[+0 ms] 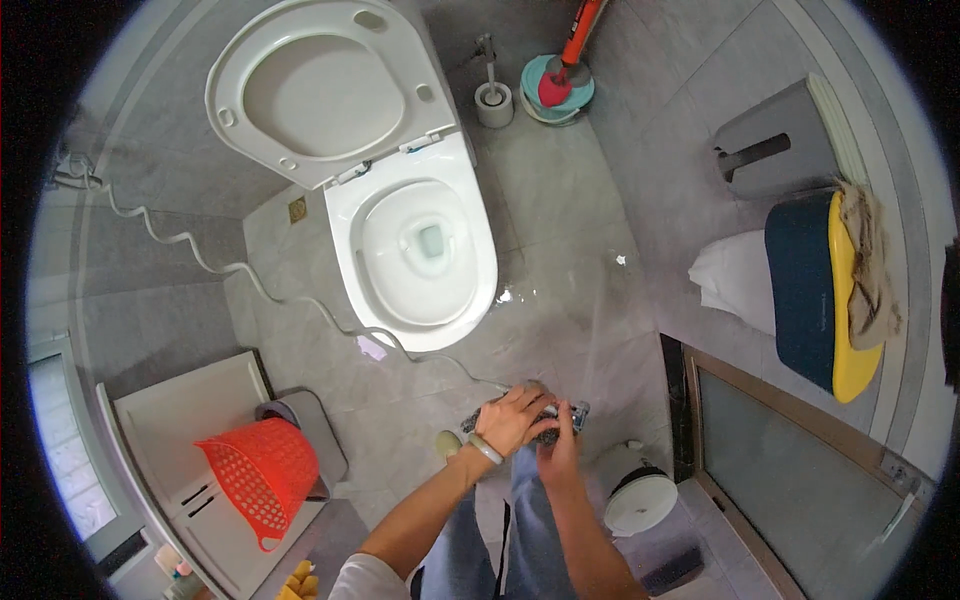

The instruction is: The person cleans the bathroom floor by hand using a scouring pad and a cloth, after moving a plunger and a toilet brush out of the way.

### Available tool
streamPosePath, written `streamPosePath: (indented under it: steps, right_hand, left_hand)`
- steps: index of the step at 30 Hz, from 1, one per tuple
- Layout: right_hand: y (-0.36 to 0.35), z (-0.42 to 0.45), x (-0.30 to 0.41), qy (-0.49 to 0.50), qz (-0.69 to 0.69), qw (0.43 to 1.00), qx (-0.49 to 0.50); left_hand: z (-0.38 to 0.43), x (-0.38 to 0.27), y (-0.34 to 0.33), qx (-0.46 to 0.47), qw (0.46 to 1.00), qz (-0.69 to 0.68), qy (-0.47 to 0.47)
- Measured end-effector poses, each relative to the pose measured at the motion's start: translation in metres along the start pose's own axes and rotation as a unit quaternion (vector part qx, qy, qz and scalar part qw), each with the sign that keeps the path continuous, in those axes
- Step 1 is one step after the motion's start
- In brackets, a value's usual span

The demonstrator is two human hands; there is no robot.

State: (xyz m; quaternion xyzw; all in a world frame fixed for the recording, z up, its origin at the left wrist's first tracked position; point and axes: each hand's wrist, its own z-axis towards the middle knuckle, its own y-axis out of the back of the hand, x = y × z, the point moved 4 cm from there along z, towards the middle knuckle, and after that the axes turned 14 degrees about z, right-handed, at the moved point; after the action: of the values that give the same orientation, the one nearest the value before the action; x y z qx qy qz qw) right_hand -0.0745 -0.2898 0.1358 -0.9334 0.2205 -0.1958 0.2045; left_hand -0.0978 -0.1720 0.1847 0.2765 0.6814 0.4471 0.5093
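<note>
Both hands meet low in the middle of the view, before the toilet. My left hand (pixel 508 421), with a pale bangle at its wrist, lies over a dark mottled item (pixel 545 435) and a chrome spray head (pixel 579 417) on a pale coiled hose (pixel 315 301). My right hand (pixel 561 450) has its fingers on the same sprayer; which hand bears its weight is unclear. A thin streak of water runs from the spray head towards the floor. Beyond stands a white toilet (pixel 480 300) with its seat (pixel 232 75) raised and water in the bowl.
Wet grey floor tiles surround me. A toilet brush holder (pixel 495 114) and a turquoise bucket (pixel 538 75) with a red-headed plunger (pixel 555 88) stand beside the toilet. An orange basket (pixel 281 457) is left, a white-lidded bin (pixel 641 506) right, near a framed glass door (pixel 795 465).
</note>
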Motion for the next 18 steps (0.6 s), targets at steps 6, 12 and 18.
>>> streamPosePath:
  steps: [6,12,18]
  right_hand:
    - [0.054,-0.038,-0.065,-0.051,0.037,0.996,-0.066]
    - [0.061,-0.079,-0.131,-0.040,0.004,0.995,-0.088]
    - [0.036,-0.093,-0.145,-0.027,-0.032,0.988,-0.147]
  left_hand:
    - [-0.069,0.020,-0.007,0.067,0.997,-0.004,-0.037]
    - [-0.139,0.049,0.011,0.095,0.995,-0.008,-0.002]
    - [-0.152,0.060,0.048,0.051,0.998,0.007,0.024]
